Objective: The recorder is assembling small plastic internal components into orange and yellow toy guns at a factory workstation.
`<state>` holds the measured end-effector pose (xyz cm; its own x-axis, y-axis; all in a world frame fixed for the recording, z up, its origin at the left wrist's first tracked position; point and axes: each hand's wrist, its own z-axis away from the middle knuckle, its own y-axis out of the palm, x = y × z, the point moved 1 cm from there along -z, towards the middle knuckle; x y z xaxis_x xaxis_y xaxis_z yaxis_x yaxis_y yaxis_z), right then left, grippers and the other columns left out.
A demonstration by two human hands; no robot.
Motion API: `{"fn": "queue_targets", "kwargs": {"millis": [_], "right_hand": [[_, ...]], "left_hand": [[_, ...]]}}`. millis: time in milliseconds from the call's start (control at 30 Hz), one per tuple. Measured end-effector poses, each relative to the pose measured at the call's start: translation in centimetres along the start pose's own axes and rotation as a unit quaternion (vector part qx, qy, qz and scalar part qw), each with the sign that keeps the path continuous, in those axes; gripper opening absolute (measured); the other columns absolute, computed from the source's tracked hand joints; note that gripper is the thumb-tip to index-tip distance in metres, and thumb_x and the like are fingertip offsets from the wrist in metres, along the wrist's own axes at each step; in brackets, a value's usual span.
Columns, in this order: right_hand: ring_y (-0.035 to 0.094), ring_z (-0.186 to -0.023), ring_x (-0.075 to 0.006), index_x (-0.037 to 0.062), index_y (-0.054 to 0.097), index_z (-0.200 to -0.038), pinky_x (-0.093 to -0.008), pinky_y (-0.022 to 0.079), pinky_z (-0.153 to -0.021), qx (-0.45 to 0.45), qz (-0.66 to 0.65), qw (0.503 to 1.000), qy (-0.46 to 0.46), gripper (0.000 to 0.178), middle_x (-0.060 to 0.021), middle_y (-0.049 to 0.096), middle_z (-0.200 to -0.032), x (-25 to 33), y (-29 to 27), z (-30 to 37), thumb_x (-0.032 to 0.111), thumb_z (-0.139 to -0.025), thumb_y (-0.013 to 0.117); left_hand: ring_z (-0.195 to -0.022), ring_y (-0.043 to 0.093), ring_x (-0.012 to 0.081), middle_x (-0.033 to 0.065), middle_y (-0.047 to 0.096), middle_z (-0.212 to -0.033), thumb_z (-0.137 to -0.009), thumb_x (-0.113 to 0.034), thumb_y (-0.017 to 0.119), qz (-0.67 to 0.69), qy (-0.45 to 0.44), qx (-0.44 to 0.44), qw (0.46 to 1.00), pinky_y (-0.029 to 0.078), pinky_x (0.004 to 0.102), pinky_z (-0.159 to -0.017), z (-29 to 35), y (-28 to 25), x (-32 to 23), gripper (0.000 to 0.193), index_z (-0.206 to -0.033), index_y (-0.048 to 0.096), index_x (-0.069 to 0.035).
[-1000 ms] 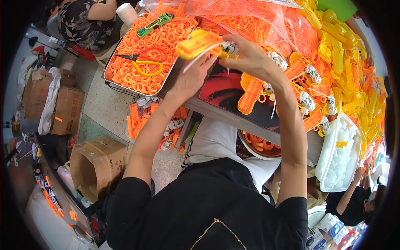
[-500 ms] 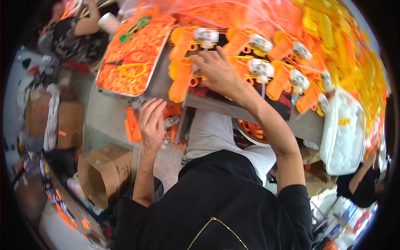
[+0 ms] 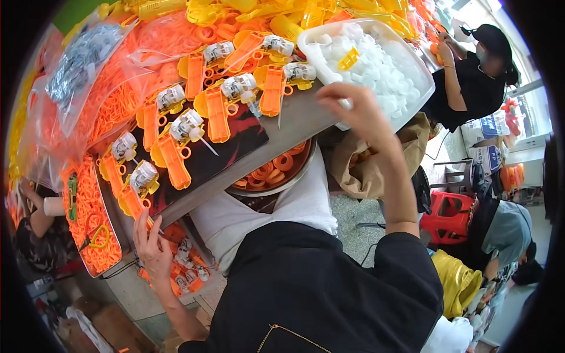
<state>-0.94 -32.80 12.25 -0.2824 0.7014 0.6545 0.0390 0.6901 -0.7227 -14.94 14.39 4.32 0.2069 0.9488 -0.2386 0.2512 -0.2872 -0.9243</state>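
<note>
Two rows of orange and yellow plastic toy bodies (image 3: 219, 117), each with a clear-and-white mechanism (image 3: 186, 125), lie along the dark mat. My left hand (image 3: 154, 250) is at the table's front edge, fingers extended by the lower end of the nearest orange toy body (image 3: 132, 200); whether they touch it I cannot tell. My right hand (image 3: 360, 112) hovers over the near corner of a white tub (image 3: 421, 97) of translucent white plastic pieces (image 3: 376, 65). Its fingers are slightly bent and apart, and nothing shows between them.
A tray of orange rings (image 3: 101, 235) with yellow-handled scissors (image 3: 99, 236) stands at left. Behind are bags of orange parts (image 3: 153, 47) and piled yellow parts (image 3: 288, 23). A metal bowl of orange rings (image 3: 276, 167) is below the table edge. Other people work at both sides.
The view has swung to the right. My right hand has left the toy bodies and moved over to the white tub. My left hand has come up beside the nearest toy body.
</note>
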Motion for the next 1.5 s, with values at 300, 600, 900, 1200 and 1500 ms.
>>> {"fn": "queue_targets", "kwargs": {"millis": [300,600,900,1200,1500], "right_hand": [[0.068,-0.08,-0.0217,0.0021,0.072,-0.099,-0.0356,0.052,-0.076,-0.14,0.251,0.955,0.068,0.022,-0.0136,0.072,-0.086,-18.5,-7.8,-7.1,0.021,-0.089,0.069],[0.061,-0.099,-0.017,0.0019,0.072,-0.105,-0.0292,0.045,-0.091,-0.167,0.05,0.985,0.02,0.023,-0.0066,0.069,-0.109,-14.1,-10.2,-5.1,0.021,-0.094,0.067],[0.064,-0.095,-0.0159,0.0021,0.051,-0.137,-0.0252,0.051,-0.083,0.272,-0.572,0.769,0.089,0.039,-0.0121,0.064,-0.122,13.2,18.7,-3.5,0.016,-0.102,0.055],[0.059,-0.084,-0.011,0.0032,0.047,-0.14,-0.0239,0.052,-0.076,0.392,-0.68,0.59,0.189,0.046,-0.0091,0.064,-0.116,15.2,26.0,-6.1,0.025,-0.101,0.06],[0.047,-0.067,-0.0076,0.0043,0.055,-0.123,-0.0222,0.043,-0.059,0.394,-0.677,0.568,0.252,0.043,-0.0056,0.062,-0.095,14.3,27.4,-6.2,0.043,-0.104,0.051]], "left_hand": [[-0.122,0.057,0.0314,0.01,0.061,-0.134,-0.087,0.006,0.062,-0.012,-0.022,-0.01,1.0,0.045,0.041,-0.103,-0.1,1.0,1.9,0.021,-0.106,0.069,0.0],[-0.116,0.062,0.0274,0.0072,0.07,-0.118,-0.083,-0.002,0.073,0.034,-0.002,-0.103,0.994,0.045,0.0378,-0.1,-2.1,0.2,1.9,0.013,-0.096,0.072,-0.005],[-0.096,0.066,0.012,0.0058,0.072,-0.104,-0.09,-0.003,0.07,0.266,-0.129,-0.216,0.93,0.052,0.0259,-0.085,-5.6,0.8,0.6,0.014,-0.104,0.071,0.0],[-0.086,0.064,0.018,0.004,0.07,-0.088,-0.086,-0.01,0.075,0.348,-0.112,-0.258,0.894,0.049,0.0325,-0.084,-7.8,1.0,0.7,0.01,-0.095,0.074,-0.007],[-0.086,0.062,0.019,0.002,0.069,-0.088,-0.082,-0.009,0.077,0.257,-0.045,-0.264,0.929,0.045,0.0326,-0.083,-8.6,1.6,1.4,0.011,-0.092,0.072,-0.008]]}}
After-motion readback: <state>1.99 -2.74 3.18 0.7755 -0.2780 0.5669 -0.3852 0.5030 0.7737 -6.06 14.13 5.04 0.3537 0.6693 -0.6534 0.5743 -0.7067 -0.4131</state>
